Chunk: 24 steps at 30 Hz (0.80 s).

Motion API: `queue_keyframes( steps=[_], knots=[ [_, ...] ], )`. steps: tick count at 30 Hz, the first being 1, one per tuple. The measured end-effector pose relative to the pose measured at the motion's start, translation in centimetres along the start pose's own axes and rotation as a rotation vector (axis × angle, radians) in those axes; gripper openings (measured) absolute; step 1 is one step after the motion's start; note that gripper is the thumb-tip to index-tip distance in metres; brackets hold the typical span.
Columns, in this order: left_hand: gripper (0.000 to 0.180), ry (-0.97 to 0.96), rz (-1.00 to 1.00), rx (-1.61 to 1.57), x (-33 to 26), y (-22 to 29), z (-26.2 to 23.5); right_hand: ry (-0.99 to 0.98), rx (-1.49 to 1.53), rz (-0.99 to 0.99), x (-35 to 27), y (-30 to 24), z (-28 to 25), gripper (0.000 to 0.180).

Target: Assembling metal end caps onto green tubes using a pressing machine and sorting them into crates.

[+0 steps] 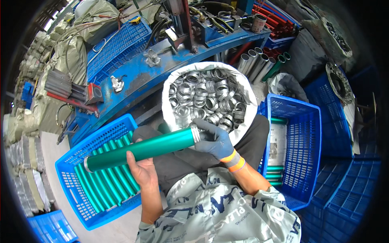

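Observation:
A long green metal tube (146,148) lies slanted across my lap, its right end higher. My left hand (144,172), bare, supports it from below, thumb against its near side and fingers behind. My right hand (219,142), in a grey-blue glove, grips a threaded silver metal ring (195,133) at the tube's right end. Another silver ring (86,164) sits at the left end. Just beyond my hands stands a white sack (252,101) full of loose threaded metal rings (206,93).
A blue crate (113,220) on my left holds several green tubes (109,178). The blue crate (302,150) on my right holds a few green tubes (275,172). A blue metal bench (133,81) curves behind the sack. Silver and green tubes (259,67) stand upright beyond.

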<state>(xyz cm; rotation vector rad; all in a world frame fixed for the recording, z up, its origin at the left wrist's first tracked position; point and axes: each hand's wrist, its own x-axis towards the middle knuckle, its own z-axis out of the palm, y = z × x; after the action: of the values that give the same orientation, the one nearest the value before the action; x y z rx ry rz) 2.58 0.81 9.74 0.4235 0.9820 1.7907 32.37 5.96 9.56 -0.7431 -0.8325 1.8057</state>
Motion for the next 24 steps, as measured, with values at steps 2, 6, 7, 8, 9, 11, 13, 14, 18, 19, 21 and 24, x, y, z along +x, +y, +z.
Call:
queue_keyframes(
  steps=[2,6,7,8,9,11,13,14,18,19,21,24],
  knots=[
    [0.039,-0.013,0.001,0.008,0.1,-0.2,-0.2,0.011,-0.050,0.055,0.3,-1.0,0.0,0.084],
    [0.042,-0.016,-0.018,-0.051,0.6,-1.0,-0.5,0.072,-0.153,0.094,0.7,-2.2,0.8,0.077],
    [0.044,0.010,-0.025,-0.085,0.7,-1.2,-0.5,0.082,-0.145,0.091,1.0,-2.1,0.8,0.077],
    [0.044,0.006,-0.029,-0.078,1.0,-1.4,-0.6,0.080,-0.138,0.098,1.4,-2.0,0.7,0.078],
    [0.046,-0.007,-0.024,-0.083,1.4,-1.6,-0.8,0.080,-0.130,0.105,1.8,-2.1,0.6,0.079],
    [0.048,-0.024,-0.017,-0.082,1.9,-1.8,-1.0,0.068,-0.204,0.105,2.1,-2.4,0.2,0.080],
    [0.052,-0.047,-0.036,-0.119,2.5,-1.8,-0.8,0.044,-0.083,0.087,2.6,-2.0,0.0,0.088],
    [0.052,-0.054,-0.035,-0.110,2.9,-2.1,-0.7,0.045,-0.073,0.081,2.7,-2.1,0.1,0.088],
    [0.067,-0.018,-0.122,-0.224,4.1,-3.2,0.8,0.010,-0.014,-0.129,3.3,-1.7,-1.3,0.101],
    [0.072,0.000,-0.149,-0.261,4.4,-3.3,1.4,0.044,0.054,-0.190,3.7,-1.0,-2.8,0.105],
    [0.079,0.034,-0.130,-0.253,5.2,-3.4,1.4,0.177,-0.020,-0.031,4.4,0.7,-6.6,0.095],
    [0.079,0.020,-0.150,-0.305,7.1,-2.9,1.4,0.245,-0.241,0.089,4.1,2.9,-10.3,0.081]
  ],
)
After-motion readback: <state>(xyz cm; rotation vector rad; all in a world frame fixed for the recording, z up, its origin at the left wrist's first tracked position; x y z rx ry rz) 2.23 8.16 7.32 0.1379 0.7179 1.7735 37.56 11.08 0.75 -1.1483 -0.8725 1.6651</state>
